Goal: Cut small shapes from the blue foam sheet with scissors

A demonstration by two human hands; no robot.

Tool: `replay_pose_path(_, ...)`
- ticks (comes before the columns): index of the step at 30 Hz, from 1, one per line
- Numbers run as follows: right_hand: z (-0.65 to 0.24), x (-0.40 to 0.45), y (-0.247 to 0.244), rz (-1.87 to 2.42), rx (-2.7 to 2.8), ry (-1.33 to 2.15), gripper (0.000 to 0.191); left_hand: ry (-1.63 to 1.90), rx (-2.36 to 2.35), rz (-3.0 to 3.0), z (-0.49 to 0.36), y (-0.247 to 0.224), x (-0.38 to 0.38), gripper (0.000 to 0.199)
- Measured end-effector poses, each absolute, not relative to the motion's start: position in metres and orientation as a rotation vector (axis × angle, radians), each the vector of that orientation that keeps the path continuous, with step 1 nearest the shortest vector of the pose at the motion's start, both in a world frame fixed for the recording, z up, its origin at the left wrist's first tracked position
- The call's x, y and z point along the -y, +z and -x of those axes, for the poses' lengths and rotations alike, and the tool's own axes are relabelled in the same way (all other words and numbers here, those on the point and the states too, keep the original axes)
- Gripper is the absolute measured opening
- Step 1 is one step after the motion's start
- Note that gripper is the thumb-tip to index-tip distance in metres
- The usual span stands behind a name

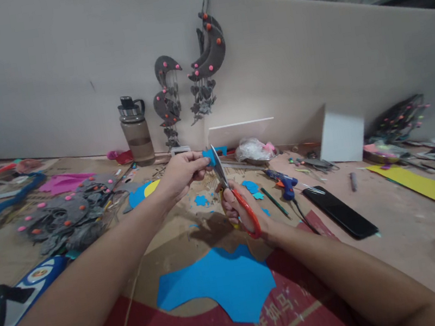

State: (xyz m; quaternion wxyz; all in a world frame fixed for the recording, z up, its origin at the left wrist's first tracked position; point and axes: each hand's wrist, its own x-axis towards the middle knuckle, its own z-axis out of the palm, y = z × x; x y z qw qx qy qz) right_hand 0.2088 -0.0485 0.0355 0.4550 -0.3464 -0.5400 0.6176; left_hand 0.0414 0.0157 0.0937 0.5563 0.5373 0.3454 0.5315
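Observation:
Between thumb and fingers, my left hand (186, 174) pinches a small piece of blue felt (209, 157). My right hand (240, 206) is wrapped round the red handles of a pair of scissors (219, 169), whose blades point up and away, right beside the blue piece. Whether the blades touch it I cannot tell. Below both hands a large blue sheet with cut edges (220, 284) lies on the cardboard (165, 248). Small blue cut-outs, one flower-shaped (201, 201), lie under the hands, and rounded ones (250, 187) lie just right of the scissors.
A water bottle (136, 131) stands against the white board, near hanging grey moon decorations (208, 49). At right lie a green pencil (275, 203), a blue glue gun (285, 182) and a black phone (339, 211). Grey felt pieces (69, 214) are heaped at left.

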Motion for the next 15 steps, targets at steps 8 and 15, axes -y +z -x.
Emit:
replay_pose_path(8, -0.2104, 0.0476, 0.0364, 0.905, 1.393, 1.488, 0.036, 1.254, -0.819, -1.285, -0.0400, 0.0966, -0.0149, 0.020)
replay_pose_path(15, -0.2108, 0.0463, 0.0328, 0.912, 1.381, 1.484, 0.032, 1.255, -0.851, -1.301, -0.0388, 0.0966, -0.0156, 0.017)
